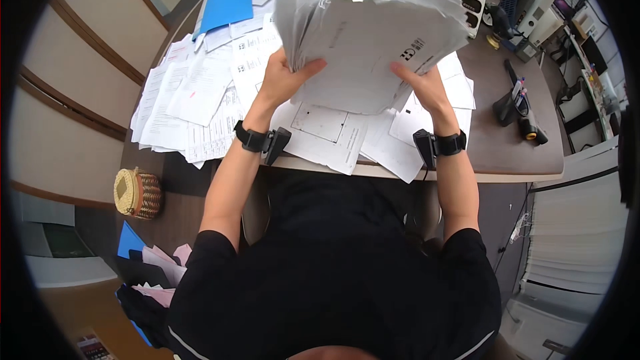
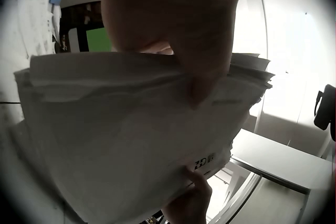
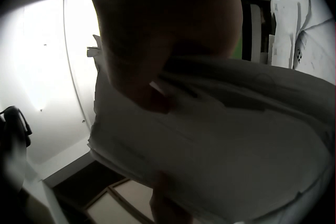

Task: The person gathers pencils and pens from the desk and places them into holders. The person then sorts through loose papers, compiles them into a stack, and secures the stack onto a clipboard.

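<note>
A thick stack of white papers (image 1: 360, 53) is held up above the desk, tilted, its sheets fanned and uneven along the top. The left hand (image 1: 283, 80) grips its left edge, thumb lying on the front sheet. On the opposite edge the right hand (image 1: 425, 87) grips it the same way, thumb on the front near some printed marks. The left wrist view shows the left hand (image 2: 173, 24) over the stack's edge (image 2: 115, 129); in the right wrist view the right hand (image 3: 163, 40) pinches the stack (image 3: 210, 145). Fingers behind the papers are hidden.
Loose sheets (image 1: 200, 87) cover the desk's left side, with a blue folder (image 1: 227, 7) on them. More sheets (image 1: 327, 137) lie below the stack. A pen holder (image 1: 511, 107) stands on the desk (image 1: 493, 147) at right. A woven basket (image 1: 138, 193) is left of the desk.
</note>
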`<state>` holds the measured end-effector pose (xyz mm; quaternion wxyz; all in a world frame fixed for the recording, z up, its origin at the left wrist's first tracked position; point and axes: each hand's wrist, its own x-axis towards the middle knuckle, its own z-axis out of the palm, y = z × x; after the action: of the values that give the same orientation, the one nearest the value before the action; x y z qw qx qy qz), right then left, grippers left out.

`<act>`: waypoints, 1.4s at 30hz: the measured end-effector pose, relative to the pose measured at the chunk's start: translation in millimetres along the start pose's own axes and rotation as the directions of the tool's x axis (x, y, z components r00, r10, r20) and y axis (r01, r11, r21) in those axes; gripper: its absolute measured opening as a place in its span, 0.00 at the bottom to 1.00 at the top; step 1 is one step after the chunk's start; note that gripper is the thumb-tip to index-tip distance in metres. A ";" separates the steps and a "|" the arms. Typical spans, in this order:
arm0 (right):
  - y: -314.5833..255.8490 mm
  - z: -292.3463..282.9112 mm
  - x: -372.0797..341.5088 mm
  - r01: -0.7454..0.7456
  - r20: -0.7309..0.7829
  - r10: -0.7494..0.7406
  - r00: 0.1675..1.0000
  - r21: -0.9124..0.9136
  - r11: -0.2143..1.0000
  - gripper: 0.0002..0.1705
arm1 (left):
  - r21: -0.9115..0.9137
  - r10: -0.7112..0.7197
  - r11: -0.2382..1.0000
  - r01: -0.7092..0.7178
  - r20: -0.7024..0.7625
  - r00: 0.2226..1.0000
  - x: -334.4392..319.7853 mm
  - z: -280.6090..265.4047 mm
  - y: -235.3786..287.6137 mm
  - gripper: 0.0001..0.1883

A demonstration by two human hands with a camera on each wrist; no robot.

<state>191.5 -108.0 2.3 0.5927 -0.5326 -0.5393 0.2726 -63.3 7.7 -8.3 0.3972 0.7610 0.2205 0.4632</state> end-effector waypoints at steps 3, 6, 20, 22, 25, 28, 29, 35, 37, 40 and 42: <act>21.8 4.7 -5.4 -0.137 0.072 0.150 0.986 -0.164 0.977 0.26 | 0.009 -0.282 0.959 0.283 0.116 0.952 -6.6 2.0 -1.6 0.19; 39.4 20.6 -14.1 0.072 0.003 -0.072 0.997 -0.169 0.983 0.22 | -0.002 -0.022 1.000 0.022 -0.013 1.000 -9.0 17.8 -12.9 0.26; 81.4 -39.2 -12.6 -0.020 -0.456 0.375 0.807 0.615 0.789 0.21 | 0.735 -0.448 0.622 0.268 0.053 0.893 -36.8 -23.9 -35.6 0.29; 128.6 -63.5 -12.1 -0.170 -0.341 0.434 0.834 0.591 0.789 0.21 | 0.771 -0.489 0.570 0.285 0.039 0.871 -41.3 -20.6 -35.3 0.32; 138.8 -68.9 -19.3 -0.003 -0.036 0.056 0.998 0.816 0.578 0.21 | 0.744 -0.523 0.601 0.293 0.088 0.848 -36.5 -20.9 -40.1 0.27; 133.0 -63.0 -15.3 -0.068 -0.008 0.132 0.991 0.828 0.556 0.27 | 0.624 -0.473 0.715 0.314 0.102 0.875 -35.7 -22.3 -48.8 0.21; 124.2 -60.7 -17.4 -0.069 0.032 0.082 0.996 0.860 0.506 0.29 | 0.524 -0.387 0.799 0.296 0.071 0.919 -33.6 -24.3 -52.7 0.18; 106.9 -51.3 -20.4 -0.074 0.057 0.050 0.997 0.878 0.473 0.28 | 0.052 -0.298 0.952 0.300 -0.055 0.953 -35.3 -25.8 -77.9 0.17; 103.3 -48.4 -19.7 -0.080 0.060 0.056 0.997 0.869 0.489 0.26 | -0.021 -0.380 0.925 0.379 -0.047 0.924 -35.2 -28.0 -78.8 0.18; 102.7 -45.5 -22.4 -0.103 0.064 0.090 0.994 0.837 0.538 0.24 | -0.113 -0.457 0.885 0.452 -0.027 0.889 -39.3 -28.5 -83.1 0.19; 99.4 -43.1 -17.6 -0.117 0.069 0.105 0.992 0.813 0.571 0.23 | -0.130 -0.446 0.889 0.438 -0.030 0.895 -36.0 -30.0 -80.3 0.18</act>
<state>251.8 -110.1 -89.4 0.7493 -0.2320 -0.3231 0.5296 -104.1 41.5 -84.6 0.5303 0.6515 0.3714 0.3954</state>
